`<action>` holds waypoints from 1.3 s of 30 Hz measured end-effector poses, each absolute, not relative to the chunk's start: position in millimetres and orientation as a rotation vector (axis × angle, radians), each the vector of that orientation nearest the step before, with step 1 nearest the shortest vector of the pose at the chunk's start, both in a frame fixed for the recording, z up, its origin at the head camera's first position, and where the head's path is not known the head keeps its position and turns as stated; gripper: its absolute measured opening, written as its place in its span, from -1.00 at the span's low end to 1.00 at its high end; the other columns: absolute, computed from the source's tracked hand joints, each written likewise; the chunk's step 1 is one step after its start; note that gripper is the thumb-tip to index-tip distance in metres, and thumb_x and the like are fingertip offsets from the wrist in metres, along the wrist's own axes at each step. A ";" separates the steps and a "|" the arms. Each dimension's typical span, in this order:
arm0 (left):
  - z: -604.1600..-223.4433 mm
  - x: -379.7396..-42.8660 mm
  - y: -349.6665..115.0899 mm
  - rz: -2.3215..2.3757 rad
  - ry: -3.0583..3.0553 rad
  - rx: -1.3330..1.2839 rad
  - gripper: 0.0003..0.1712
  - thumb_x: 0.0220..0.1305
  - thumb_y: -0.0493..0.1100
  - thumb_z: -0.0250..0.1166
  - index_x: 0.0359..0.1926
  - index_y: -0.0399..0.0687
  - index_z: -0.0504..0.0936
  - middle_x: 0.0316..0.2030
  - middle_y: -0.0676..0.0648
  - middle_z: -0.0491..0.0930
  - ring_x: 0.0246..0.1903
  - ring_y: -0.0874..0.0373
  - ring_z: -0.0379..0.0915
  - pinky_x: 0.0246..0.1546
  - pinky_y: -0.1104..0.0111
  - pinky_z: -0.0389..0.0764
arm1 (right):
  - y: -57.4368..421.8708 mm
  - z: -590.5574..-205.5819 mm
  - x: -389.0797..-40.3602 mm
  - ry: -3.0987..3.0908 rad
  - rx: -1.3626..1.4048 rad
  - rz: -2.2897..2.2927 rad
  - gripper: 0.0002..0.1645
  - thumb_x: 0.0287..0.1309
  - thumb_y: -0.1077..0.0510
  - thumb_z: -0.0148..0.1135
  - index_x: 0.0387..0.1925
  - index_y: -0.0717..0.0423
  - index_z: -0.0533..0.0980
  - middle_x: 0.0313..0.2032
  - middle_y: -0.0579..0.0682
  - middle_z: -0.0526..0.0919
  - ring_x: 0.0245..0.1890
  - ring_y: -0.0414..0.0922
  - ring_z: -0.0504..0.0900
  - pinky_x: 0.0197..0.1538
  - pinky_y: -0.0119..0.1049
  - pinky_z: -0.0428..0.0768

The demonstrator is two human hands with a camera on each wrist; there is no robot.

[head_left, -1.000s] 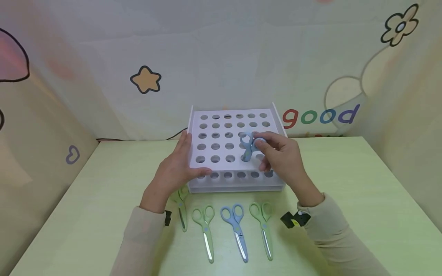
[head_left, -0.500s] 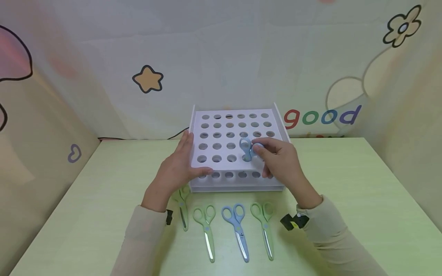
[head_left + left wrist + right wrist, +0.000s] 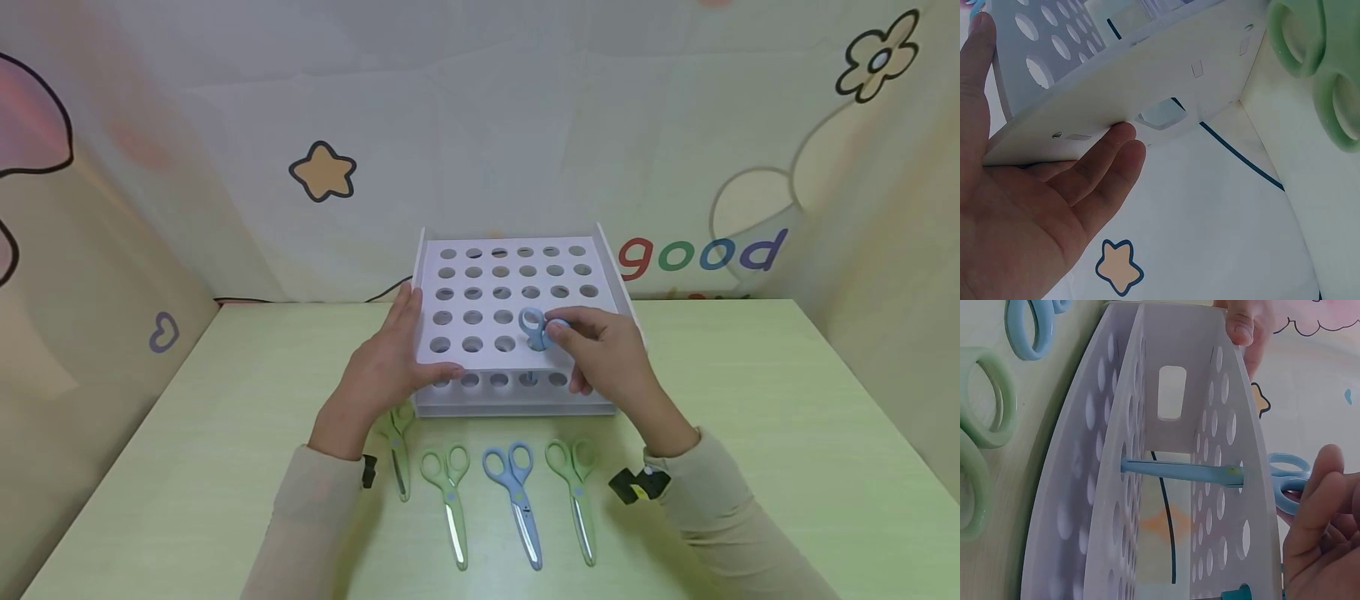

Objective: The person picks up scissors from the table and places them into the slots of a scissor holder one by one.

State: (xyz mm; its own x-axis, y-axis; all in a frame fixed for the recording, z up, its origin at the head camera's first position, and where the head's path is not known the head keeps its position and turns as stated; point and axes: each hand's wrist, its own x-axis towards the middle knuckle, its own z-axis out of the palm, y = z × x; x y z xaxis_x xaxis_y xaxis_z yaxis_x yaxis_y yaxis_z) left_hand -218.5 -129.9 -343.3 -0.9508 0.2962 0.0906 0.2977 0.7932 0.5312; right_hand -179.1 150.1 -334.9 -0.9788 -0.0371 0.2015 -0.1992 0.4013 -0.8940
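In the head view, a white rack (image 3: 480,361) with rows of round holes stands on the table. My right hand (image 3: 609,348) pinches one handle loop of light-blue scissors (image 3: 532,321), which point down through a front-row hole. In the right wrist view, the scissors' blue blade end (image 3: 1179,471) spans the gap between the upper panels, its tip at a hole in the lower one. My left hand (image 3: 382,360) rests against the rack's left side, fingers extended along the outer wall and thumb over the front edge of the top panel.
On the table, green scissors (image 3: 453,517), blue scissors (image 3: 522,517) and more green scissors (image 3: 579,508) lie in front of the rack. Another green pair (image 3: 400,458) lies by the left wrist. A teal piece (image 3: 1238,592) shows in another hole. A printed curtain (image 3: 480,125) hangs behind.
My right hand has moved down, and the light-blue scissors have sunk deeper into the hole, their tip now showing at the lower panel. My left hand keeps its place on the rack.
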 end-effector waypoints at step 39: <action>-339.2 -218.7 -129.2 -0.889 -2.990 -0.481 0.45 0.02 0.28 0.56 0.64 0.02 -0.23 0.61 -0.01 -0.39 0.08 -0.10 0.43 -0.16 0.13 0.50 | 161.5 -316.9 -157.9 -2.167 0.323 1.668 -0.71 0.34 0.24 0.31 0.06 0.20 0.65 -0.07 0.10 0.73 -0.69 -0.03 0.57 -0.46 -0.31 0.62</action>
State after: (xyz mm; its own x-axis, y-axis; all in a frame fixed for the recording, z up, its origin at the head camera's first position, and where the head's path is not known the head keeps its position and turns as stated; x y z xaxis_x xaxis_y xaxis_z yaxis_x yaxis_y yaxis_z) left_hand -218.7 -129.2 -339.2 -0.9535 0.2926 0.0723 0.2846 0.7950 0.5357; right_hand -157.9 161.5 -316.9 -0.8992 0.0514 0.4345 -0.4068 0.2673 -0.8736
